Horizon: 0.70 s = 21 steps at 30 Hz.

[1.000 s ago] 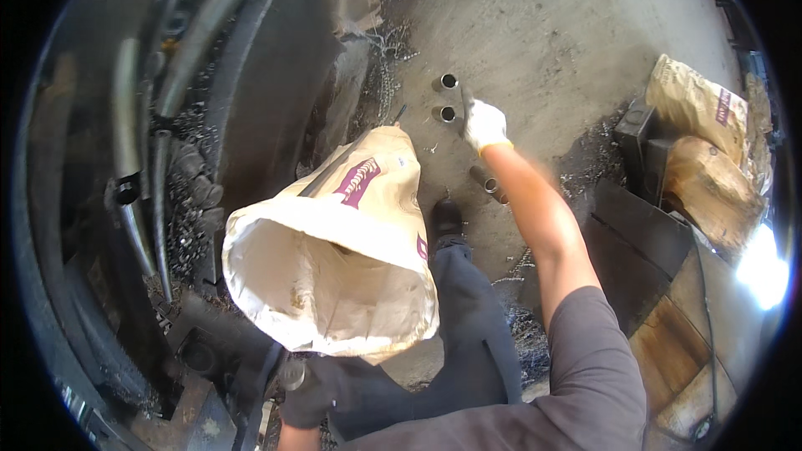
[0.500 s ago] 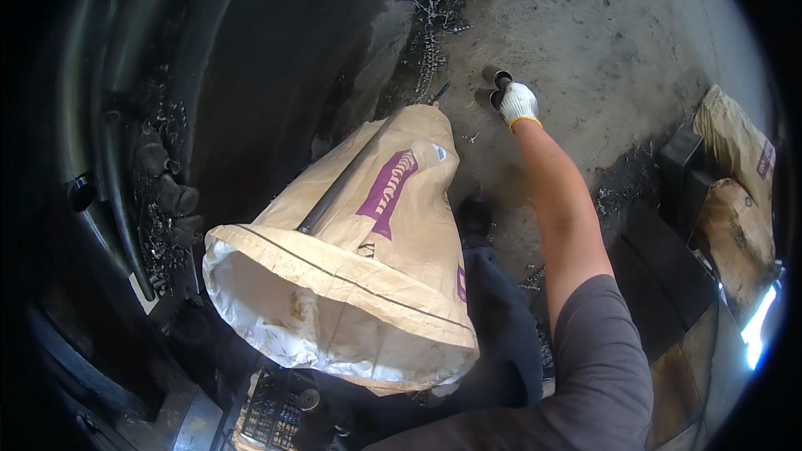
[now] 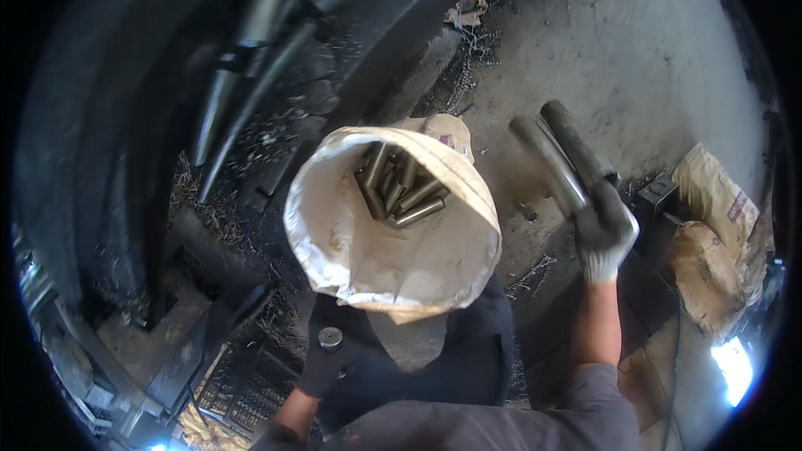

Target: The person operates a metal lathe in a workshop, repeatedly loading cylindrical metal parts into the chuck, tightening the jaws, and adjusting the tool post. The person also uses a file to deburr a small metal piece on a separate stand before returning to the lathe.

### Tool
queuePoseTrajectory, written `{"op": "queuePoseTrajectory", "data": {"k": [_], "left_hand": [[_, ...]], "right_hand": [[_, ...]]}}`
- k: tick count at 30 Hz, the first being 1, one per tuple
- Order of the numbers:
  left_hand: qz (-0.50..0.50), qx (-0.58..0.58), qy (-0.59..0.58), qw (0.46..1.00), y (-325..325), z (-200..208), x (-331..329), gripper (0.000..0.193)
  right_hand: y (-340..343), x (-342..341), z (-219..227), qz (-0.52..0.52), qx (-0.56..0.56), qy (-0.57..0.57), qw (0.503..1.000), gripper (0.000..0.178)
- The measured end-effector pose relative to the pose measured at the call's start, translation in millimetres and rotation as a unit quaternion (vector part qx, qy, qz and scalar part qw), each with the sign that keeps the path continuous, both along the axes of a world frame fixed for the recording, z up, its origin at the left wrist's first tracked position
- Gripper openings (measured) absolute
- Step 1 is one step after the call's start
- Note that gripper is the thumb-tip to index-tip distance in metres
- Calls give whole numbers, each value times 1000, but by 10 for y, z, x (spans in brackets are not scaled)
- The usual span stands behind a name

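Observation:
A tall paper sack (image 3: 322, 242) with a pale lining stands open in front of me, its mouth facing up. Several metal cylinders (image 3: 418, 213) lie heaped inside it. My right hand (image 3: 608, 230), in a white work glove with dark-stained fingers, is closed round two metal cylinders (image 3: 550, 163), held side by side to the right of the sack. Low on the left, beside my leg, my left hand (image 3: 326, 367) in a dark glove is closed round another metal cylinder (image 3: 331, 338), whose round end shows.
Long metal bars (image 3: 221, 108) and dark machinery stand at the left, with metal shavings about them. A wire-mesh crate (image 3: 242, 388) is at lower left. Crumpled paper sacks (image 3: 714, 196) lie at the right. Another small cylinder (image 3: 528, 211) seems to lie on the floor right of the sack.
The sack has swung from leaning away to standing upright, showing the cylinders inside. My right hand has come back nearer with two cylinders. My left hand has come into view.

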<state>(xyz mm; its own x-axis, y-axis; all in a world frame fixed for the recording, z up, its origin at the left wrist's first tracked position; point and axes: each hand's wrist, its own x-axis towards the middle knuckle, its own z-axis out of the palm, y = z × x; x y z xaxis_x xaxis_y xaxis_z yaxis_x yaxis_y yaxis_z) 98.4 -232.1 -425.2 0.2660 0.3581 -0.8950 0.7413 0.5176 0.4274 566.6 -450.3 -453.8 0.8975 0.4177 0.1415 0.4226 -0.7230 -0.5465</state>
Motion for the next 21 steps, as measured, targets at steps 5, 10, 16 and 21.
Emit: {"op": "queuePoseTrajectory", "data": {"k": [5, 10, 16, 21], "left_hand": [[-130, 63, 48, 988, 158, 511, 12, 48], [-190, 109, 4, 976, 418, 1205, -197, 44], [-254, 138, -136, 948, 972, 2053, -627, 44], [-240, 253, -293, 890, 1370, 2796, -1032, 37]], "right_hand": [[366, -704, 1320, 153, 5, -12, 988, 14], [1052, -1440, 704, 151, 10, 145, 978, 16], [1556, -1838, 400, 219, -267, 108, 932, 19], [2367, -2415, 2132, 252, -81, 177, 948, 22]]}}
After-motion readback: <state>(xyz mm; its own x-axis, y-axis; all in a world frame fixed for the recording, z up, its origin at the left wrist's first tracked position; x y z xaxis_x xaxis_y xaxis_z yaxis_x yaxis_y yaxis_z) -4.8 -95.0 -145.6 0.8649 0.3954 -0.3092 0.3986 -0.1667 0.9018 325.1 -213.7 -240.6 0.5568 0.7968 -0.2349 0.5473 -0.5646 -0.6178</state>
